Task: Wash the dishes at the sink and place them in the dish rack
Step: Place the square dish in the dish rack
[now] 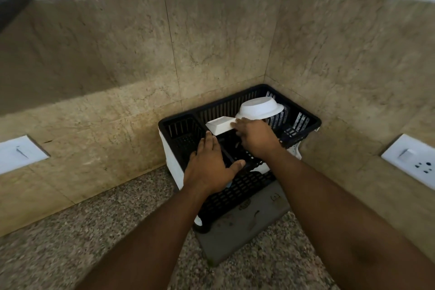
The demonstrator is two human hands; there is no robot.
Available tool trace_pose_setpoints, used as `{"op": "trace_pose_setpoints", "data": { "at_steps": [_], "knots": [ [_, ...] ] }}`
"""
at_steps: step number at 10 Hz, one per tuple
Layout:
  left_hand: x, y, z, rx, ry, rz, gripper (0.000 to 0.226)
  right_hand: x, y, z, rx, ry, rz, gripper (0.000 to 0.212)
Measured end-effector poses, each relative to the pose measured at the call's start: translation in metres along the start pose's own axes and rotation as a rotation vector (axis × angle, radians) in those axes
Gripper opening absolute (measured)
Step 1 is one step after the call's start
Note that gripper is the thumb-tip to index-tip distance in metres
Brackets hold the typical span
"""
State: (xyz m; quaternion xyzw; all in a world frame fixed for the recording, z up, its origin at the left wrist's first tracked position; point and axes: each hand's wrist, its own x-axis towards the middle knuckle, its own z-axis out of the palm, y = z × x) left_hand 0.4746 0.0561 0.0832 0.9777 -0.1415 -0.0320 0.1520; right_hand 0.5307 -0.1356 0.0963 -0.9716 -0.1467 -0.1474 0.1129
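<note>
A black plastic dish rack (303, 117) on a white base stands in the counter's corner. A white bowl (259, 107) lies upside down in its back part. My right hand (256, 136) is over the rack's middle, gripping the end of a white rectangular dish (220, 125) that rests tilted across the rack's divider. My left hand (211, 167) lies on the rack's near-left part, fingers stretched toward the dish and touching its lower edge, thumb apart over the rack's front wall.
A grey drip tray (242, 231) sticks out from under the rack toward me. Speckled granite counter (70, 238) spreads to the left. Beige tiled walls close the corner. Switch plates sit at the left (18, 153) and right (414, 160).
</note>
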Motion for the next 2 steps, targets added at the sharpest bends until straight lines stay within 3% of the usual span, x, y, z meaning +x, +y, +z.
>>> {"op": "trace_pose_setpoints", "data": {
  "at_steps": [2],
  "knots": [
    [-0.006,0.006,-0.005,0.007,0.079,0.03,0.106,-0.059,-0.019,-0.025,0.289,0.208,0.153,0.038]
  ]
}}
